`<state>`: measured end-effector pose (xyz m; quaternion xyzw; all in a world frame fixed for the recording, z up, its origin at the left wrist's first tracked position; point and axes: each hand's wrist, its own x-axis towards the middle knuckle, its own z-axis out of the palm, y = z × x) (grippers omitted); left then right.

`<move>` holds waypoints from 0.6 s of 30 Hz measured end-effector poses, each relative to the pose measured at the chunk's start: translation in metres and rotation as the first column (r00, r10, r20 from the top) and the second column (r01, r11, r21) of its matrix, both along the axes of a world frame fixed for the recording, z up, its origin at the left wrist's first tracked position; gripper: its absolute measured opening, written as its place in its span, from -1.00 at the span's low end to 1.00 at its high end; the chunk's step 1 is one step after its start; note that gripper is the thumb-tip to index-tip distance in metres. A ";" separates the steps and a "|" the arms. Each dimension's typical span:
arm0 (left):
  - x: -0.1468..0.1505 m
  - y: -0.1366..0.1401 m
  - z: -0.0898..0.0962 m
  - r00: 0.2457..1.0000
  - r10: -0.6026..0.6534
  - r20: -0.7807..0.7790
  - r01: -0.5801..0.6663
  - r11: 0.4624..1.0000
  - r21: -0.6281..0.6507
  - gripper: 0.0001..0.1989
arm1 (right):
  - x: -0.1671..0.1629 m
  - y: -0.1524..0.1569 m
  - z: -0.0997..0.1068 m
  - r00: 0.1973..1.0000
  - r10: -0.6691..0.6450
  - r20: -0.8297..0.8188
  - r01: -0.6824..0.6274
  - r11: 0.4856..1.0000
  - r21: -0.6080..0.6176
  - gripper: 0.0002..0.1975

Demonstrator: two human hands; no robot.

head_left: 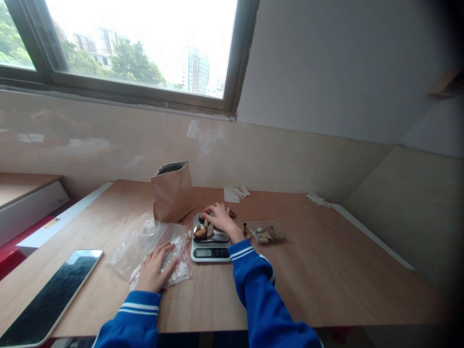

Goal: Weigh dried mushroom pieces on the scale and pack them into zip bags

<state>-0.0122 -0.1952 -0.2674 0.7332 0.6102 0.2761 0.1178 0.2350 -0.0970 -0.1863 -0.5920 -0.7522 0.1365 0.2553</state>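
My left hand (154, 269) lies with fingers spread on clear zip bags (145, 246) with red seal strips. My right hand (220, 218) reaches over a small digital kitchen scale (213, 253), its fingers closed at a dark brown dried piece near the back left of the metal plate. Several more brown and pale dried pieces (201, 233) rest on the plate just below these fingers. Part of the plate is hidden by the hand, and the display is too small to read. Behind the bags stands an open brown paper pouch (172, 192).
Right of the scale lies a clear packet (268, 233) of dried pieces, with a few loose ones beside it. A large tablet (54, 295) occupies the table's left front. Crumpled tissues (240, 192) lie by the back wall, below a window (145, 43).
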 end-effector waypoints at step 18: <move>-0.001 0.001 0.000 1.000 0.001 -0.020 -0.001 1.000 -0.001 -0.57 | 0.033 -0.037 0.033 0.999 0.043 0.001 -0.043 0.995 0.093 -0.86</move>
